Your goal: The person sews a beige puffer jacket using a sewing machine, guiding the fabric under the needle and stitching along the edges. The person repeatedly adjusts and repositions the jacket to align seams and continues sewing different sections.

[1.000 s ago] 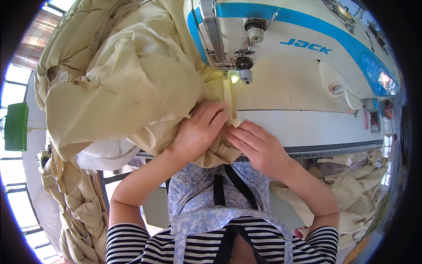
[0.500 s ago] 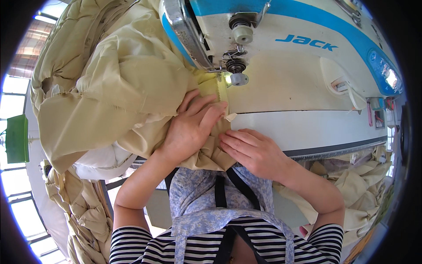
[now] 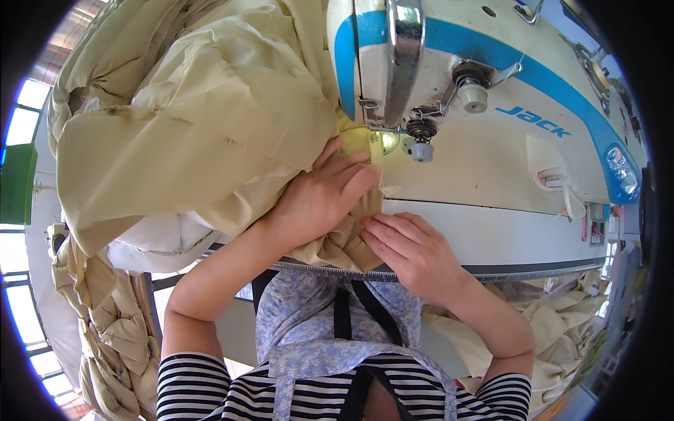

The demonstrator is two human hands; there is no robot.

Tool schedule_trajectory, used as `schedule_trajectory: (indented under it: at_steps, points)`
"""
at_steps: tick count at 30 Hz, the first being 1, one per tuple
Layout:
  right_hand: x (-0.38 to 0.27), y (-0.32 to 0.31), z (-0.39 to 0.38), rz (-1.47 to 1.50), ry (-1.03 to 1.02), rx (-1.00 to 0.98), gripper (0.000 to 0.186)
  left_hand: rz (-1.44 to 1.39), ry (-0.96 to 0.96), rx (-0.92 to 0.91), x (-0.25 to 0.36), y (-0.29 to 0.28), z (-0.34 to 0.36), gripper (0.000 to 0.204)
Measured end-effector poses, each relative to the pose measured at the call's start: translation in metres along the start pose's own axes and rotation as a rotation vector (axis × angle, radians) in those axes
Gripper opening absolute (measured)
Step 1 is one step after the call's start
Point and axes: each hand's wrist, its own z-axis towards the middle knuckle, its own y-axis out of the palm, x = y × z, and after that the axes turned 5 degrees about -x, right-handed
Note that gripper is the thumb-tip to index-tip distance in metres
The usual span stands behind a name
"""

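A large piece of padded beige fabric [image 3: 232, 133] lies bunched to the left of a sewing machine [image 3: 540, 105]. Its narrow edge, with what looks like a zipper's teeth [image 3: 370, 149], runs under the lit needle area. My left hand [image 3: 319, 200] presses on this edge just in front of the needle, fingers bent and gathering the cloth. Lower down, my right hand [image 3: 414, 252] pinches the gathered edge between thumb and fingers, the thumb mostly hidden. A small pale scrap [image 3: 391, 191] sticks out beside the left fingertips.
A ruler strip [image 3: 505, 272] lines the front edge of the white table [image 3: 484, 231]. White padding [image 3: 158, 245] shows under the fabric at left. More beige cloth hangs in folds [image 3: 116, 316] at lower left and lies heaped [image 3: 551, 319] at lower right. A green panel [image 3: 17, 184] stands far left.
The view has shifted, so the machine appears farther right and lower. Both hands keep their hold on the cloth and are slightly nearer the needle.
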Motion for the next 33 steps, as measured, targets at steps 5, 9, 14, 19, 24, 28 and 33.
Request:
schedule_trajectory:
  at_steps: [5,9,14,19,24,28,33]
  points:
    - [0.01,0.004,0.01,-0.036,0.021,0.011,0.03,0.016,0.099,0.016,-0.021,-0.004,0.018,0.035]
    - [0.017,0.007,0.013,0.061,0.073,0.075,0.03,0.013,0.066,0.045,-0.007,-0.011,0.011,0.033]
    - [0.021,0.002,0.01,0.266,0.376,0.279,0.044,-0.016,0.092,0.019,0.015,-0.012,-0.016,0.037]
    - [0.025,0.005,0.019,0.173,0.443,0.228,0.055,-0.011,0.121,0.034,0.014,-0.009,-0.019,0.034]
    - [0.032,0.009,0.026,0.018,0.276,0.198,0.033,-0.02,0.121,0.061,0.014,-0.007,-0.019,0.031]
    - [0.029,0.012,0.025,-0.003,0.228,0.207,0.021,-0.084,0.057,0.077,0.016,-0.005,-0.019,0.032]
    - [0.027,0.012,0.024,0.061,0.261,0.238,0.018,-0.119,0.005,0.074,0.017,-0.005,-0.018,0.04]
